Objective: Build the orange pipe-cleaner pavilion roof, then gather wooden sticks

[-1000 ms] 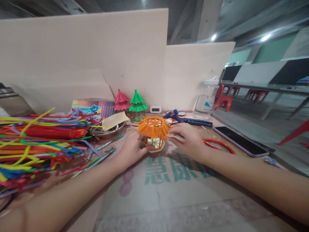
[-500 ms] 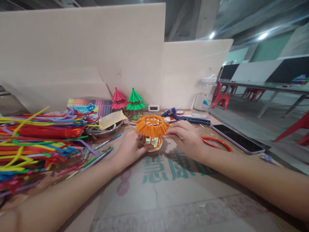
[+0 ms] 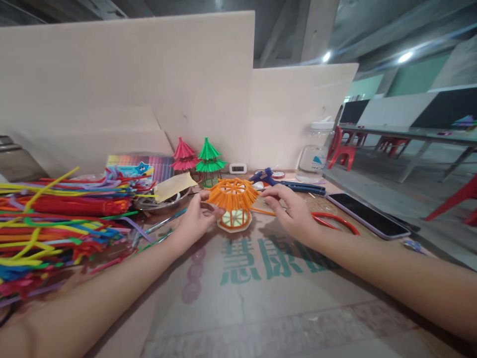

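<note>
Orange model pavilion (image 3: 234, 195) upright at centre of the worktop (image 3: 242, 318), on its pale many-sided base (image 3: 235, 228); thin orange posts join base and fringed roof, and the roof's top shows spokes with gaps between. Green lettering is printed on the surface in front of it.

Left hand (image 3: 197, 214): at the model's left side, fingers curved, thumb pointing toward the posts. Right hand (image 3: 290, 209): at the roof's right edge, thumb and forefinger brought close together. Contact at the fingertips is too small to resolve; cannot tell whether either hand is gripping. An orange strip (image 3: 264, 212) runs from the model toward the right hand.

Behind: green model (image 3: 209, 158) and pink model (image 3: 183, 155) side by side, small clock (image 3: 238, 168) to their right. Beyond the right hand: blue glue gun (image 3: 265, 175) and clear bottle (image 3: 312, 158). Right: red loop (image 3: 346, 224), dark-screened phone (image 3: 367, 215). Left: heap of coloured pipe cleaners (image 3: 55, 223), near a bowl partly covered by yellowish paper (image 3: 173, 187).
</note>
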`<state>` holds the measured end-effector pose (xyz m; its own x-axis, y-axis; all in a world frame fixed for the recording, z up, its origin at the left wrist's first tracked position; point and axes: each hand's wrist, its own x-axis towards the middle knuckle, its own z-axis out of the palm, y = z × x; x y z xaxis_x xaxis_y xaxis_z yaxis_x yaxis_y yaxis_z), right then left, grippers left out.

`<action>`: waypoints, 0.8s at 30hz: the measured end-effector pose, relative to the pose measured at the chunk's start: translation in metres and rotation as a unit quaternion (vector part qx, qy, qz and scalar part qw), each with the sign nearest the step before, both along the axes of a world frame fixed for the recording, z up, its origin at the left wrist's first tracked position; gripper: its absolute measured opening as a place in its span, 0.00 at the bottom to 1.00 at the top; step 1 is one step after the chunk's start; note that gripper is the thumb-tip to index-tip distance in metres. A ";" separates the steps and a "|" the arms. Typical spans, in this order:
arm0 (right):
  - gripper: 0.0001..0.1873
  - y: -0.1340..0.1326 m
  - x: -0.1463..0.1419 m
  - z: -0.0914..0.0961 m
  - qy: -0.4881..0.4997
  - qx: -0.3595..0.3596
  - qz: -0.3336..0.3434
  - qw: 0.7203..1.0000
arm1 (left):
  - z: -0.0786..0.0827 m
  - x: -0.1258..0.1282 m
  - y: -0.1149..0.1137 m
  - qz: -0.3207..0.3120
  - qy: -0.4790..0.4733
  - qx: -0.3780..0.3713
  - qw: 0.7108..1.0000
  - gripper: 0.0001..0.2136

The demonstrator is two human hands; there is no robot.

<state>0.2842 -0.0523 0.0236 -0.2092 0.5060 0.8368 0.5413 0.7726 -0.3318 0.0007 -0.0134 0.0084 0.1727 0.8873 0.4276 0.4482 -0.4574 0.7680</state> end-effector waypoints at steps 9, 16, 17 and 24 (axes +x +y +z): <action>0.04 -0.017 -0.006 0.007 -0.043 0.068 0.038 0.996 | 0.015 0.006 -0.018 -0.030 0.152 0.022 0.988 0.19; 0.03 -0.021 -0.011 0.006 -0.099 0.175 0.027 0.979 | 0.023 0.018 -0.035 0.009 0.221 0.055 0.974 0.11; 0.03 -0.019 -0.010 0.006 -0.095 0.176 0.017 0.980 | 0.023 0.018 -0.036 0.008 0.226 0.061 0.972 0.11; 0.03 -0.007 -0.001 0.004 -0.103 0.136 -0.003 0.985 | 0.021 0.016 -0.036 0.009 0.235 0.082 0.968 0.12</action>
